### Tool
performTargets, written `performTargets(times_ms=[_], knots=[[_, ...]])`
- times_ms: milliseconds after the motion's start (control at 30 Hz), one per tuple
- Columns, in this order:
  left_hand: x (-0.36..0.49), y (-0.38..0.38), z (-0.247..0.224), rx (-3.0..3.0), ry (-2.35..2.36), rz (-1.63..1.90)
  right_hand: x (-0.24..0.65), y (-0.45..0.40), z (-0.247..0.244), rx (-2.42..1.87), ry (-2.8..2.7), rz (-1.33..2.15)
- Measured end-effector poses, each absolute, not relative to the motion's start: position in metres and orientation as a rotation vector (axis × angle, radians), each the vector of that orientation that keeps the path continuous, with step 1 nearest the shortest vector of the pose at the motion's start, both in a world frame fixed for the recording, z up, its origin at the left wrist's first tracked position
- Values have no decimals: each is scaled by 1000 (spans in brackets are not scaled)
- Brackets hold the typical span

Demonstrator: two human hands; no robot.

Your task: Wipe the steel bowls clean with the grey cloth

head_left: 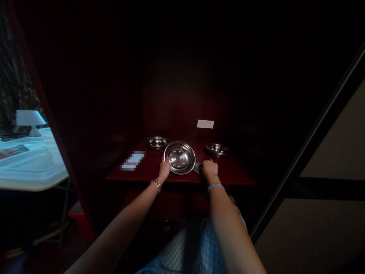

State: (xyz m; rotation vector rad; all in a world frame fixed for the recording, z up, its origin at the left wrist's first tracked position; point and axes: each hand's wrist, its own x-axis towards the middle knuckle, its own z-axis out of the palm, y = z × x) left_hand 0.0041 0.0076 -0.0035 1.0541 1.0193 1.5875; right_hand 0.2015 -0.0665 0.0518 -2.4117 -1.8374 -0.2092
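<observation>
A shiny steel bowl is tilted so its inside faces me. My left hand grips its left rim, with the thumb over the edge. At the bowl's lower right, my right hand is closed around a dark grey, cloth-like piece that reaches to the rim; its exact kind is too dark to make out. Behind, on the dark red shelf, a second steel bowl sits at the left and a third steel bowl at the right.
A blurred-out white item lies on the shelf's left side. Dark red panels enclose the shelf, with a white socket plate on the back one. Left, outside, stand a white table with a lamp and a red bin.
</observation>
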Motion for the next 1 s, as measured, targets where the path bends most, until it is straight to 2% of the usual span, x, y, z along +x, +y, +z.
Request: performTargets(times_ms=[200,433,767,1000], knots=[[4,6,-2,1057,1060,1584,203,-68,56,-2380,-1689,-202],[5,5,0,1153,1191,1514,224,-76,58,-2255,-1555,172],[4,6,-1,1105,1132,1518,215,-78,56,-2201,-1915,210],[5,7,-3,1131,1127,1533,207,-81,57,-2210,-2108,659]])
